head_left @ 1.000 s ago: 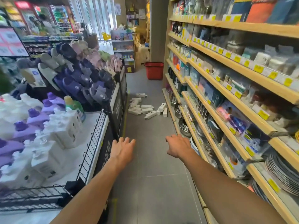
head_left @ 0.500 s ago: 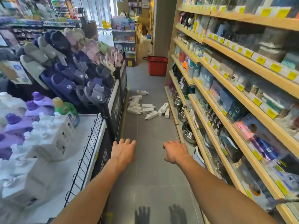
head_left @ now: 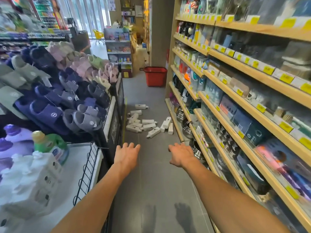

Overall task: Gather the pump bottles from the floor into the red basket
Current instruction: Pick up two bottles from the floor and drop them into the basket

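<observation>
Left hand [head_left: 127, 154] out in front, palm down, fingers spread and loose, nothing in it, and right hand [head_left: 180, 156] alongside, fingers drooping slightly, equally empty. Both hover over the grey floor [head_left: 151, 179] of the aisle. Up ahead, the white pump bottles [head_left: 148, 126] lie scattered on their sides in a loose heap, between the slipper rack [head_left: 67, 95] on the left and the wooden shelving [head_left: 235, 91] on the right. Beyond them, well apart down the aisle, the red basket [head_left: 155, 77] stands upright on the floor — right beside the end of the shelving.
</observation>
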